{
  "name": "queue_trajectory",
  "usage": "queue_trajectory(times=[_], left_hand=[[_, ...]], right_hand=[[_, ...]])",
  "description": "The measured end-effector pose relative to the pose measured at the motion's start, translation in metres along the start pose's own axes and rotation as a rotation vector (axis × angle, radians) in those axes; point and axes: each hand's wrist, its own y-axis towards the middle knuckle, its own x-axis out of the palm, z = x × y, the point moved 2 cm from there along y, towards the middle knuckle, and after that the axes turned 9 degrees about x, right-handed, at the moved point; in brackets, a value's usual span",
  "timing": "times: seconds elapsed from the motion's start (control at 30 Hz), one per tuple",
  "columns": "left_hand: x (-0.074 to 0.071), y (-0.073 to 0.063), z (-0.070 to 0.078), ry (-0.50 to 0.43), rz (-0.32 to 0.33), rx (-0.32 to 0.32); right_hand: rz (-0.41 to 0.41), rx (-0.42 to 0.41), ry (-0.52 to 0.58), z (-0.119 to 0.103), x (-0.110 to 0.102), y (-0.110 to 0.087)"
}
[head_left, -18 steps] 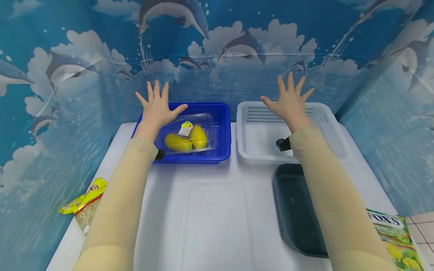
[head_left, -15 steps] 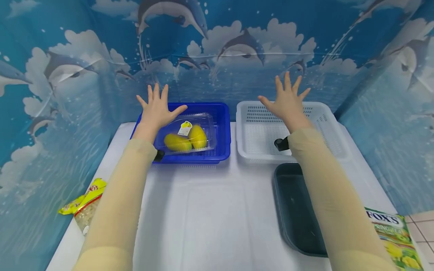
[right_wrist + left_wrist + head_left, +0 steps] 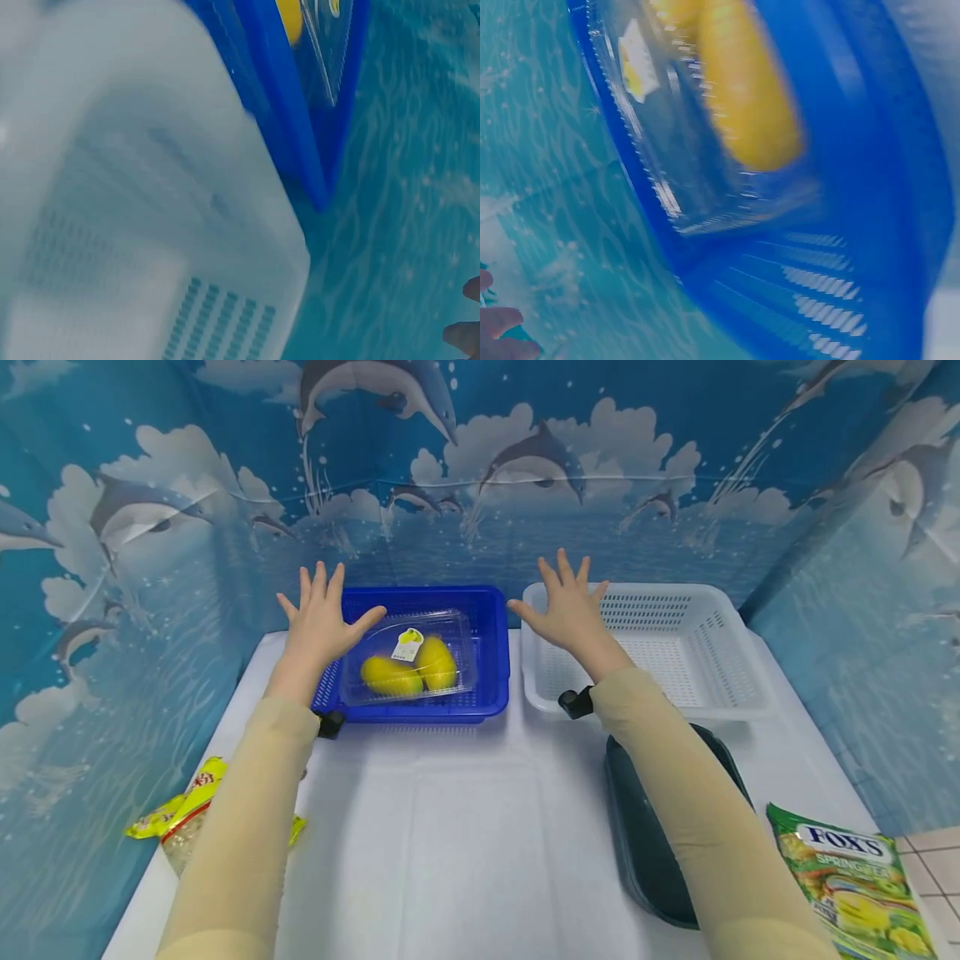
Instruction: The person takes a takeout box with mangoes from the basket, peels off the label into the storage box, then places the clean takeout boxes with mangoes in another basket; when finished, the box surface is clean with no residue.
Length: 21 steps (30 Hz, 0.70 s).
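Note:
My left hand (image 3: 317,625) is raised with fingers spread, overlapping the left end of a blue plastic basket (image 3: 501,652) in the head view. Inside that basket lies a clear plastic box (image 3: 467,672) with two yellow mangoes (image 3: 437,663) and a small label (image 3: 408,645). Fingers also spread, my right hand (image 3: 573,617) overlaps the left side of a white perforated basket (image 3: 723,652). Neither hand holds anything. In the left wrist view the mango (image 3: 746,90) shows blurred through the lid, and only fingertips (image 3: 502,322) appear at the corner.
A dark green tray (image 3: 645,843) lies partly under my right forearm. At the right edge is a green FOX'S bag (image 3: 851,881). A yellow food packet (image 3: 191,802) sits partly behind my left forearm. Dolphin-print curtains (image 3: 525,527) surround the white-covered table (image 3: 450,852).
Both hands have moved left and slightly down, the right one farther, toward the gap between the baskets. More of the white basket, the FOX'S bag and the yellow packet shows now.

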Motion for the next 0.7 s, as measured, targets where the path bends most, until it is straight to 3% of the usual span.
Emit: queue_trajectory(times=[0.43, 0.7], left_hand=[[0.021, -0.043, -0.043, -0.105, -0.056, -0.103], [0.036, -0.078, -0.073, -0.112, -0.057, -0.189]], right_hand=[[-0.178, -0.101, 0.135, -0.046, 0.068, -0.024], [-0.222, -0.110, 0.213, -0.064, 0.092, -0.030]])
